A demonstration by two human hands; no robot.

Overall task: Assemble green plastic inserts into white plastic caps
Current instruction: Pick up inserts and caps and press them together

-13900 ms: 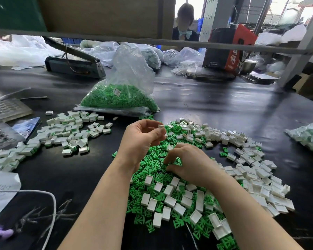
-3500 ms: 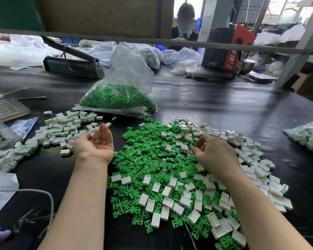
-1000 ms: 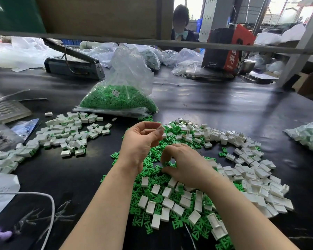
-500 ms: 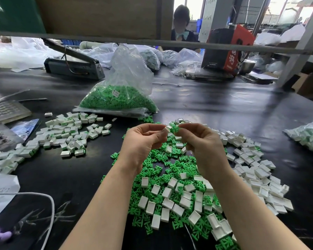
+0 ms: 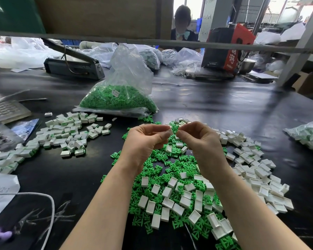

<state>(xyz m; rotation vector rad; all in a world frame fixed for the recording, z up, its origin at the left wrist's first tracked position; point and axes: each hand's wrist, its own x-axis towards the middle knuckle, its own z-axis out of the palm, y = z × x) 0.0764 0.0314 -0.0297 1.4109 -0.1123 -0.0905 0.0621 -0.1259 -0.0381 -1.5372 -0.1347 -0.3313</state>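
My left hand [image 5: 145,139] pinches a small white cap [image 5: 170,131] between thumb and fingers. Right against it, my right hand [image 5: 200,139] pinches a green insert [image 5: 175,130] at the cap's open end. Both hands are raised above a heap of loose green inserts [image 5: 172,165] mixed with empty white caps [image 5: 172,195] on the black table. More empty caps [image 5: 257,170] spread out to the right. A pile of white caps with green showing [image 5: 69,134] lies to the left.
A clear bag of green inserts [image 5: 119,98] stands behind the heap. Another bag of parts [image 5: 309,136] lies at the right edge. A heat sealer [image 5: 72,65], a keyboard-like tray [image 5: 5,109], paper and a white cable [image 5: 49,204] sit left. A person sits beyond the shelf bar.
My right hand lifted from the heap with a green insert and came up to meet the cap held in my left hand; the two hands now touch at the fingertips.
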